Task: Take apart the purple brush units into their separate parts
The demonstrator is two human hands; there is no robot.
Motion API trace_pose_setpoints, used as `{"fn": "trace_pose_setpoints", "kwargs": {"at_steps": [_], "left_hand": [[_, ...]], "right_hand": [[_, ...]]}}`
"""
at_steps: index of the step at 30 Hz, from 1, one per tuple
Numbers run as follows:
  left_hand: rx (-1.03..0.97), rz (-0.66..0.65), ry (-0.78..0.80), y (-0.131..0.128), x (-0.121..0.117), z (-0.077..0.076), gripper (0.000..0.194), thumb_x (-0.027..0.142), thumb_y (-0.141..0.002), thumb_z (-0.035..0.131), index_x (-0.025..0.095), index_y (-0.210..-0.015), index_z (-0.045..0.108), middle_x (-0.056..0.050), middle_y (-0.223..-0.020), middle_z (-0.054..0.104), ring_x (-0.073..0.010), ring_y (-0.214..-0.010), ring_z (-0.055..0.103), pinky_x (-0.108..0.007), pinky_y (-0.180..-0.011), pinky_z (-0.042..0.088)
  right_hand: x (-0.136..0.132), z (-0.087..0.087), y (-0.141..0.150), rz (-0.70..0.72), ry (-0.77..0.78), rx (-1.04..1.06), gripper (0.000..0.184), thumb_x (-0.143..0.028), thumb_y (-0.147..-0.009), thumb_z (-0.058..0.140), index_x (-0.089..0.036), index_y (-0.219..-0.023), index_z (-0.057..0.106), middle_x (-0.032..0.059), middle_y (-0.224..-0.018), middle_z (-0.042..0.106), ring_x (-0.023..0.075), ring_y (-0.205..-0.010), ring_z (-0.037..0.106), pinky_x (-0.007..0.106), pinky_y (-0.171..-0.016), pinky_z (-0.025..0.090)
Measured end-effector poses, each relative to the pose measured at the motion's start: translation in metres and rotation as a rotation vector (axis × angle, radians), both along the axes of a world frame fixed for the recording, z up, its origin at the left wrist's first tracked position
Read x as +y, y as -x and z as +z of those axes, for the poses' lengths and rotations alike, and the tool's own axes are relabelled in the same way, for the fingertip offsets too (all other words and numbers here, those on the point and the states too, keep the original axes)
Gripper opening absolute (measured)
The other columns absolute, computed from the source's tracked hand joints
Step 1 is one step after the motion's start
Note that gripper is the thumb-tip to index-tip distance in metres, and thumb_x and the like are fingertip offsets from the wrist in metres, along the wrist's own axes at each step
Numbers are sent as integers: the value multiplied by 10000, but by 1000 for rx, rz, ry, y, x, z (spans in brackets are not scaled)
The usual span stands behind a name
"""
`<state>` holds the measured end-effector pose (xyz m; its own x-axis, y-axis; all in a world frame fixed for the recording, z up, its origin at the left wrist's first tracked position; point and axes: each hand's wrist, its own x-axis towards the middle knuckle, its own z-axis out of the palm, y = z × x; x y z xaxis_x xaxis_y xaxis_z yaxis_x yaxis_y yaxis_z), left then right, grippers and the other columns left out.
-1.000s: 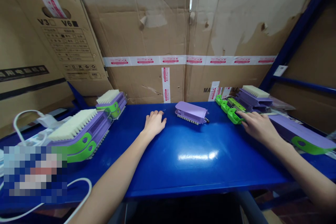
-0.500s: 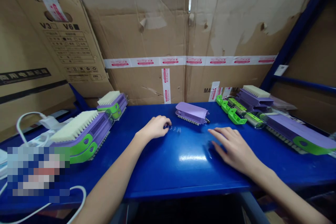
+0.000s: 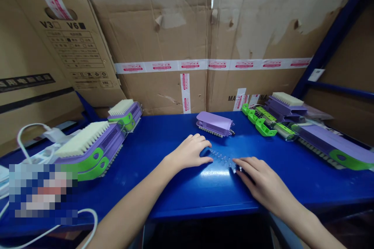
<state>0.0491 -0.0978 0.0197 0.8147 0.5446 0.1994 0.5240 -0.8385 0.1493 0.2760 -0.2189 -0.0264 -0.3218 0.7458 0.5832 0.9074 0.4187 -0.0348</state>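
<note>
My right hand (image 3: 260, 175) pinches a clear piece (image 3: 222, 158) over the blue bench (image 3: 181, 198); my left hand (image 3: 193, 151) curls at its other end, grip unclear

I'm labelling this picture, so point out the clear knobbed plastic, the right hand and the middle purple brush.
Clear knobbed plastic (image 3: 222, 158), head view: middle knobs.
Right hand (image 3: 261, 175), head view: back of hand.
Purple brush (image 3: 215, 121), head view: upper shell.
</note>
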Motion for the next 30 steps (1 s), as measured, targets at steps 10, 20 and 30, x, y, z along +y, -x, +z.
{"fn": "trace_pose_setpoints", "kwargs": {"at_steps": [10, 20, 30], "left_hand": [[81, 43, -74, -3, 1, -3, 333, 481, -869, 583, 192, -1029, 622, -52, -1003, 623, -218, -940, 556, -342, -794, 402], [57, 40, -68, -3, 1, -5, 324, 476, -877, 569, 192, -1023, 626, -57, -1003, 610, -218, -949, 555, -352, -804, 413], [60, 46, -66, -2, 1, -5, 331, 477, -877, 567, 192, -1034, 627, -59, -1016, 607, -220, -952, 556, -356, -816, 414]], "right_hand": [[-19, 30, -79, -571, -390, 183, 310, -362, -902, 487, -154, -1064, 650, 142, -974, 692, 292, -908, 666, 384, -797, 523], [20, 15, -151, -746, 12, 14, 424, -413, -873, 381, -135, -1007, 671, 173, -992, 699, 330, -910, 635, 422, -765, 492], [36, 21, -141, -768, 125, -97, 464, -418, -890, 377, -112, -1120, 640, 166, -948, 669, 326, -908, 603, 405, -732, 481]]}}
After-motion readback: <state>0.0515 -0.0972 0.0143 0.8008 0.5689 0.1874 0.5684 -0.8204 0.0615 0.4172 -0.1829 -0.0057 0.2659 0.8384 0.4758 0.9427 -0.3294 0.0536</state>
